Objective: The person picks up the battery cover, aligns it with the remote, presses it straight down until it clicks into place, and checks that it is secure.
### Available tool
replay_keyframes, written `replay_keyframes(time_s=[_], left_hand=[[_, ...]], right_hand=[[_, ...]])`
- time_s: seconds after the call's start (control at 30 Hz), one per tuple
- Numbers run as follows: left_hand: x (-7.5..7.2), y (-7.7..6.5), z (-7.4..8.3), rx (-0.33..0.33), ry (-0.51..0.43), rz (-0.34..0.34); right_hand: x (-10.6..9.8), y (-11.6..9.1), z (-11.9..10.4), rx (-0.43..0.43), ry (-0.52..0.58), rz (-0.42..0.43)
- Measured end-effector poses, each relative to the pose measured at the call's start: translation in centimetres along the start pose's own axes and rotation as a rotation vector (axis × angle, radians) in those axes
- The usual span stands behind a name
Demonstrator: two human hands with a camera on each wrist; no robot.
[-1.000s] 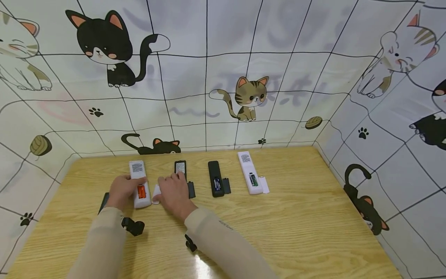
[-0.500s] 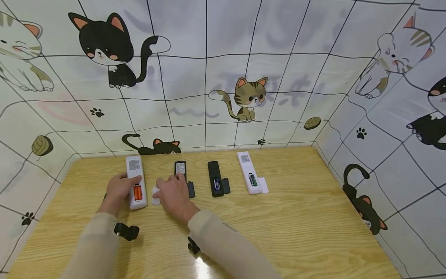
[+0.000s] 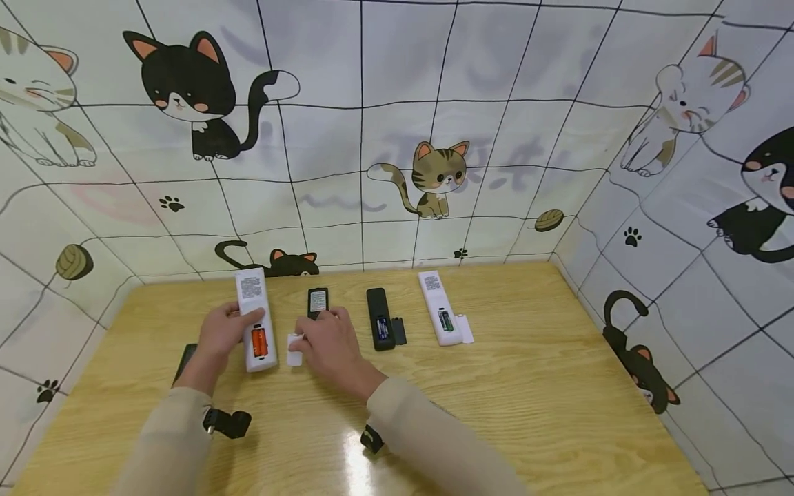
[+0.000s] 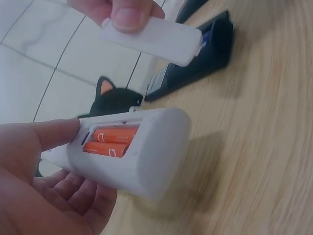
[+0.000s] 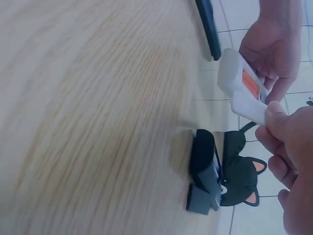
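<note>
My left hand [image 3: 218,334] grips a white remote control [image 3: 253,293], its back facing up and tilted off the table. The battery compartment is uncovered, and two orange batteries [image 4: 110,142] lie side by side in it. Just right of the remote, my right hand [image 3: 335,348] pinches a small white battery cover [image 4: 156,41] between thumb and fingers. In the head view a gap separates cover and remote. A black remote [image 3: 318,300] lies beyond the right hand, which hides its lower part.
Another black remote [image 3: 378,310] lies further right with its dark cover [image 3: 399,331] beside it. Beyond that is a white remote [image 3: 436,300] with a white cover [image 3: 464,328]. A dark object [image 3: 188,355] is partly hidden by the left forearm. A cat-print cloth [image 3: 329,138] backs the table.
My left hand shifted the white remote slightly left, then back right. My right hand has moved right with the white cover, which now shows more clearly.
</note>
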State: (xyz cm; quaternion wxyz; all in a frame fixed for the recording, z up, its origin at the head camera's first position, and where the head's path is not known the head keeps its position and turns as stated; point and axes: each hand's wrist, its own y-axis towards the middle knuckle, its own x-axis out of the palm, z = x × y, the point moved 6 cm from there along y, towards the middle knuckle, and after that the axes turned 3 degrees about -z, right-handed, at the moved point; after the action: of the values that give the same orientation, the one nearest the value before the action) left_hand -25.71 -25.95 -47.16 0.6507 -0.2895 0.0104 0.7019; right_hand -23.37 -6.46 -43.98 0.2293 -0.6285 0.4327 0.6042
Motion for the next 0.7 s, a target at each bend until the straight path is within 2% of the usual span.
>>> replay_keyframes(time_s=[0.13, 0.37, 0.7], left_hand=[[1.2, -0.4, 0.5, 0.019, -0.005, -0.018], [3.6, -1.6, 2.3, 0.058, -0.039, -0.076], [7.2, -3.1, 3.8, 0.115, -0.123, -0.155]], right_hand=[[-1.0, -1.2, 0.7, -0.027, -0.004, 0.024], [-2.9, -3.7, 2.6, -0.076, 0.018, 0.067], [-4.4, -6.8, 6.1, -0.035, 0.022, 0.035]])
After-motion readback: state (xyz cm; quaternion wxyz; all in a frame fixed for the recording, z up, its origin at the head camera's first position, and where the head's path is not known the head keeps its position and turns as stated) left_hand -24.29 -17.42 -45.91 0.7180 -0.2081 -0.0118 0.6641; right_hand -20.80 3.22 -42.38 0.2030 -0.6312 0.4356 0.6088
